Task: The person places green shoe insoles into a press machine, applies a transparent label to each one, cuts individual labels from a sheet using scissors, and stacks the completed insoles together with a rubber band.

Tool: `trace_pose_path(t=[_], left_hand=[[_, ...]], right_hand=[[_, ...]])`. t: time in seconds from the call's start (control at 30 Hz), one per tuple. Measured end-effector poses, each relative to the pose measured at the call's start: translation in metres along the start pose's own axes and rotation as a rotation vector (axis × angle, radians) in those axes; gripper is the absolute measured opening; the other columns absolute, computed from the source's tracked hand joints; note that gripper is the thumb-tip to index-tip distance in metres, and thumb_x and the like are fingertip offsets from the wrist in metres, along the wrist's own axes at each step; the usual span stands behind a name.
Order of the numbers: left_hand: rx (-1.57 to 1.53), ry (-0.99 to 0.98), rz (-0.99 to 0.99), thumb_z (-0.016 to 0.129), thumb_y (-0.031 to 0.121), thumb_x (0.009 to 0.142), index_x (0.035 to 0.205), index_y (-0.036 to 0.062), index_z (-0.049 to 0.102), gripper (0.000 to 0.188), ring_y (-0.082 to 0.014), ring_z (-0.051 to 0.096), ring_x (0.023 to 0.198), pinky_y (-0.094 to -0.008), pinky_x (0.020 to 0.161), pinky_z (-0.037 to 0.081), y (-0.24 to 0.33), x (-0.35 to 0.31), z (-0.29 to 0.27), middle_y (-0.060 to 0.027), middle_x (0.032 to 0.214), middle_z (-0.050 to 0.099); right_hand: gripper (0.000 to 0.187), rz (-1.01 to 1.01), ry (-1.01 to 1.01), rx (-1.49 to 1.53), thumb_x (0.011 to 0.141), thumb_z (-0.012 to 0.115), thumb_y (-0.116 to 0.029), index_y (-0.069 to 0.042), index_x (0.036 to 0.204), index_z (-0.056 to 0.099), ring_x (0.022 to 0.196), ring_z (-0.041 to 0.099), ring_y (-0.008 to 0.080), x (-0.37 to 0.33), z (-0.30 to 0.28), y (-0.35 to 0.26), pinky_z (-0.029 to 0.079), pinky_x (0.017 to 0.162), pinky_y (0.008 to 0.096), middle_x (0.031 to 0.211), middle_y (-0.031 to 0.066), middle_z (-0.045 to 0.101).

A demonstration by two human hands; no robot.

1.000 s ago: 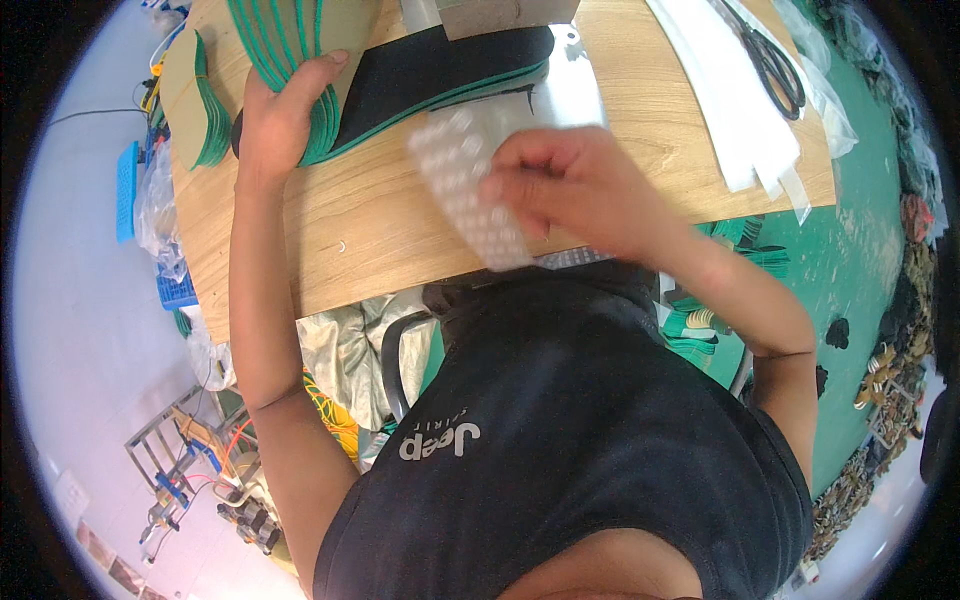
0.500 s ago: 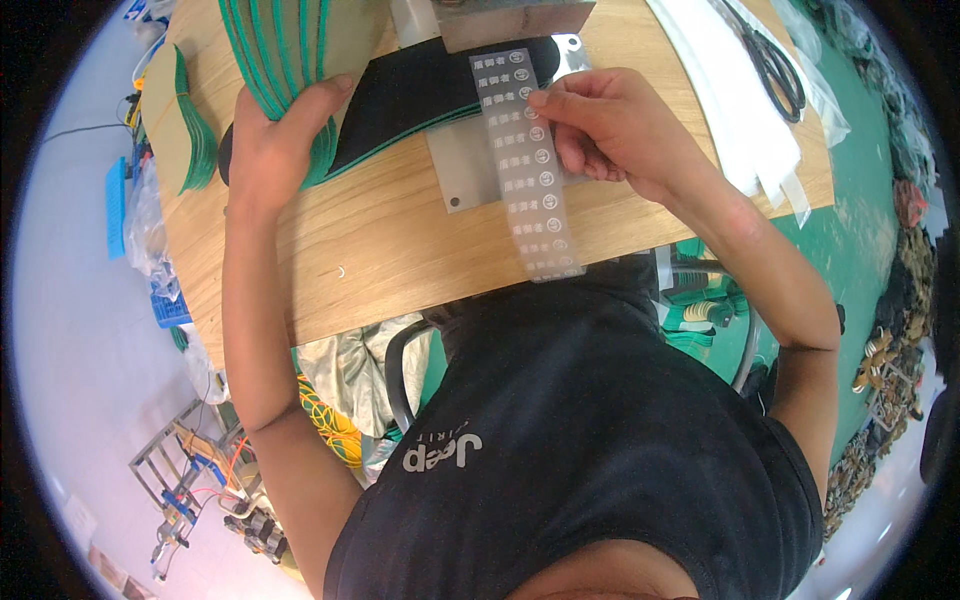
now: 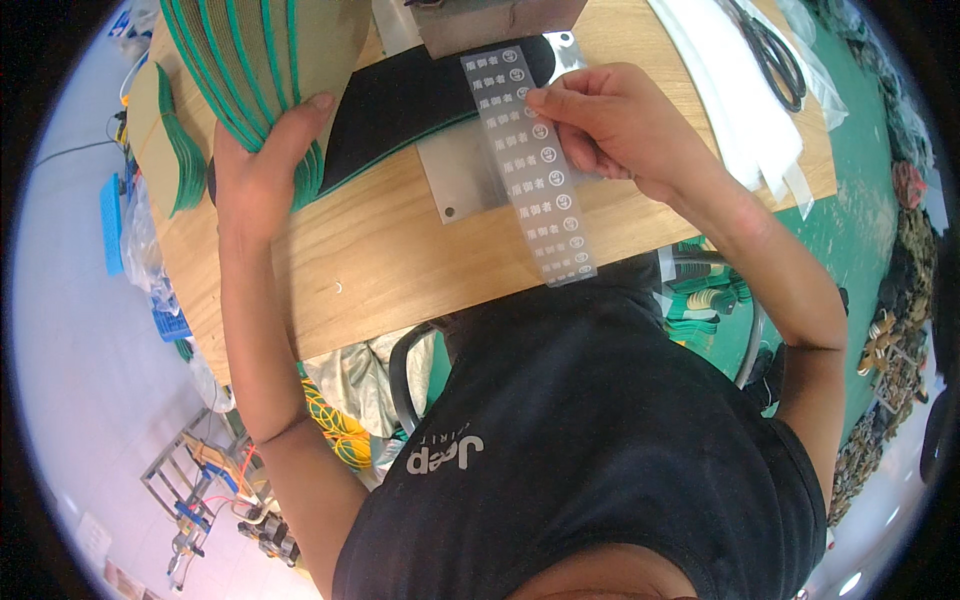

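Note:
My left hand (image 3: 262, 168) is closed around a fanned stack of beige insoles with green edges (image 3: 325, 50), thumb on the near side. Next to it a black insole (image 3: 400, 105) with a green edge lies flat, partly beneath a metal block (image 3: 500, 25) and over a thin metal plate (image 3: 450, 185). Across the insole's right part runs a translucent strip (image 3: 548, 205) with rows of white print, its near end hanging over the table edge. Thumb and forefinger of my right hand (image 3: 630, 125) pinch the strip's right edge; the other fingers are curled.
At the left of the wooden table (image 3: 400, 270) stands another bundle of green-edged insoles (image 3: 175, 150). White sheets (image 3: 725, 100) and a coiled black cable (image 3: 775, 55) lie at the right. A chair armrest (image 3: 400, 375) and yellow cords (image 3: 335, 425) are below the table.
The stack in my left hand has shifted left and nearer. Fewer green edges show along the black insole. The strip's near end has swung slightly right; my right hand keeps its pinch.

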State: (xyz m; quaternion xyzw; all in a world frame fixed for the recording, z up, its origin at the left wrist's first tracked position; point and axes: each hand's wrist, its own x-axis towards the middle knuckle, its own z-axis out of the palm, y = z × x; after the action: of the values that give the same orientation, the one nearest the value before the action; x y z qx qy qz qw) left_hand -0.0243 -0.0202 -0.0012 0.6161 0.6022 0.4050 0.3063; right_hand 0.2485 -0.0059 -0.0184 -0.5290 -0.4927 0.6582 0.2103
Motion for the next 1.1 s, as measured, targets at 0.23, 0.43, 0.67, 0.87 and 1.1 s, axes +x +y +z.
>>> trace_pose_path(t=[0.23, 0.43, 0.67, 0.87, 1.1], left_hand=[[0.007, 0.004, 0.001, 0.065, 0.021, 0.072, 0.088, -0.0005, 0.064, 0.027, -0.0144, 0.054, 0.07, -0.0276, 0.069, 0.043, 0.0016, -0.0017, 0.0036, -0.0057, 0.076, 0.062], [0.034, 0.025, 0.048, 0.065, 0.02, 0.073, 0.085, 0.0, 0.065, 0.024, -0.0133, 0.054, 0.067, -0.0276, 0.065, 0.043, 0.0045, -0.0019, 0.0062, -0.0055, 0.073, 0.062], [0.06, 0.005, 0.04, 0.066, 0.017, 0.073, 0.082, 0.0001, 0.064, 0.02, -0.0123, 0.053, 0.064, -0.0264, 0.061, 0.042, 0.0041, -0.0035, 0.0068, -0.004, 0.07, 0.061], [0.071, -0.004, 0.031, 0.066, 0.018, 0.073, 0.081, 0.0002, 0.063, 0.019, -0.0109, 0.051, 0.061, -0.0248, 0.059, 0.041, 0.0046, -0.0043, 0.0057, -0.0027, 0.067, 0.059], [0.041, -0.006, 0.021, 0.066, 0.021, 0.073, 0.078, 0.0013, 0.062, 0.021, -0.0112, 0.051, 0.06, -0.0254, 0.057, 0.04, 0.004, -0.0047, 0.0062, -0.003, 0.066, 0.059]], right_hand=[[0.024, -0.011, 0.001, -0.016, 0.088, 0.058, -0.023, -0.004, 0.073, 0.059, 0.037, 0.036, 0.0058, -0.001, 0.0007, -0.0008, 0.025, 0.035, 0.0205, 0.048, 0.0013, 0.049], [0.024, -0.01, 0.006, -0.031, 0.088, 0.058, -0.022, -0.004, 0.072, 0.059, 0.037, 0.037, 0.0058, 0.0, -0.0033, -0.0024, 0.025, 0.035, 0.0209, 0.048, 0.0013, 0.049], [0.027, -0.023, 0.009, -0.097, 0.091, 0.054, -0.026, -0.003, 0.079, 0.061, 0.035, 0.036, 0.0035, 0.0008, -0.0024, -0.0051, 0.023, 0.034, 0.0181, 0.045, -0.0003, 0.046], [0.027, -0.046, -0.007, -0.127, 0.091, 0.054, -0.026, -0.002, 0.079, 0.061, 0.035, 0.036, 0.0037, 0.0025, -0.0036, -0.0031, 0.023, 0.034, 0.0184, 0.045, -0.0004, 0.046], [0.025, -0.033, -0.014, -0.1, 0.087, 0.058, -0.023, -0.004, 0.073, 0.061, 0.036, 0.036, 0.0049, 0.0008, -0.0024, -0.0056, 0.024, 0.035, 0.02, 0.046, 0.0004, 0.047]])
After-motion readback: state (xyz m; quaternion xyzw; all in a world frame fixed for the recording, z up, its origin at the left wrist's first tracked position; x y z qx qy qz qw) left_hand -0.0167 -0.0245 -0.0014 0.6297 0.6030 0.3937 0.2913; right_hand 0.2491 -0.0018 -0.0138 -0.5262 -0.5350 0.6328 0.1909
